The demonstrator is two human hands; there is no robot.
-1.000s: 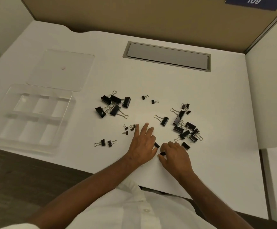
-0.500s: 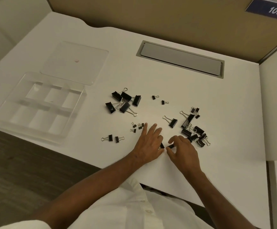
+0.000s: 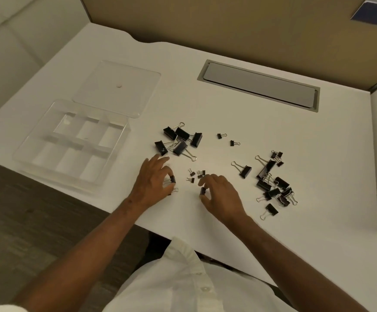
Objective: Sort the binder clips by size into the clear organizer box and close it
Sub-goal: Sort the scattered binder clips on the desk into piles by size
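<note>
Near the desk's (image 3: 205,221) front edge, the right hand (image 3: 220,194) pinches a medium clip (image 3: 203,190) between thumb and fingers. The left hand (image 3: 152,183) pinches a second medium clip (image 3: 172,179). The clear organizer box (image 3: 25,152) lies open at the front-left corner, nearer the left hand. Its lid (image 3: 117,86) lies just beyond, and loose clips scatter toward the right edge.

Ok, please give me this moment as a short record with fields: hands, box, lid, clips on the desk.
left hand: pinches a medium binder clip
right hand: pinches a medium binder clip
organizer box: open, no clips inside
lid: flat on the desk, behind the box
large clips: cluster right of the box
mixed pile: right of the hands
tiny clips: between the hands
</note>
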